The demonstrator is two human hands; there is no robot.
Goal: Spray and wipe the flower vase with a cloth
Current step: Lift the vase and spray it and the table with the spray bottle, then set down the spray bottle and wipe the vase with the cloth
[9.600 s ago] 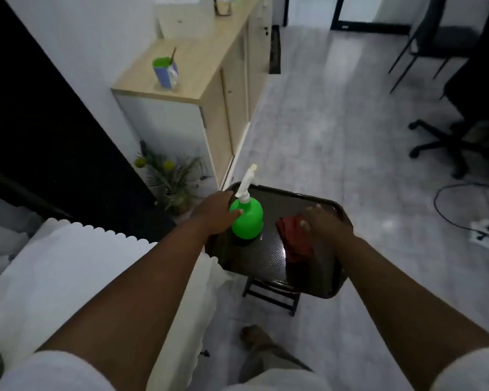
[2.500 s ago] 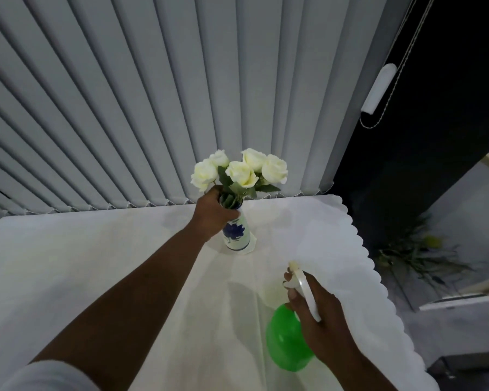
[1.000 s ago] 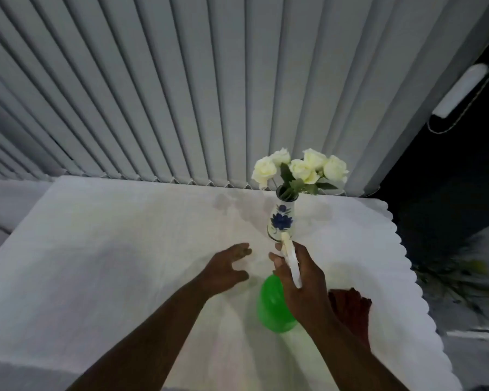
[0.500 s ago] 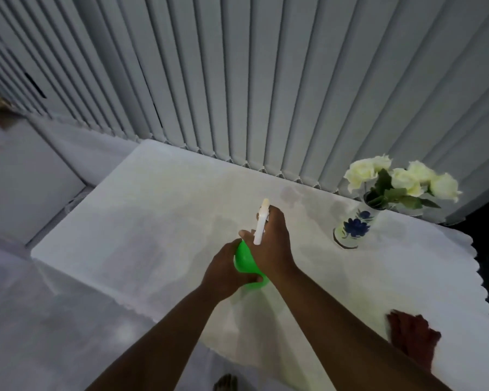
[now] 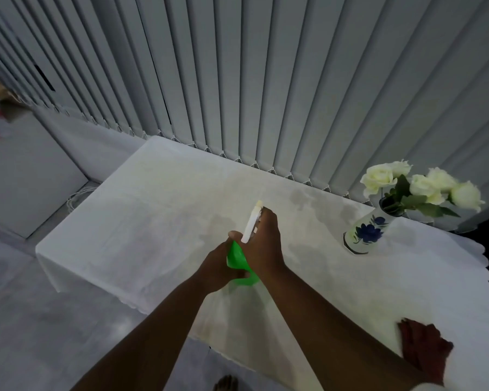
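A green spray bottle (image 5: 237,259) with a white nozzle sits between both my hands over the middle of the white-clothed table (image 5: 158,198). My right hand (image 5: 264,244) grips its neck and trigger; my left hand (image 5: 219,263) cups its green body from the left. The nozzle points away from me toward the blinds. The white vase with blue flowers (image 5: 364,232) stands upright at the table's right, holding white roses (image 5: 418,187), apart from both hands. A dark red cloth (image 5: 424,348) lies on the table near its front right edge.
Vertical grey blinds (image 5: 237,80) hang right behind the table. The table's left and front edges drop to a grey floor (image 5: 40,320). A white panel (image 5: 26,170) and a cable lie at the left. The scalloped tablecloth edge runs along the right.
Since a second ago the bottle has moved left, away from the vase, and my left hand has closed onto its green body. The view has swung left.
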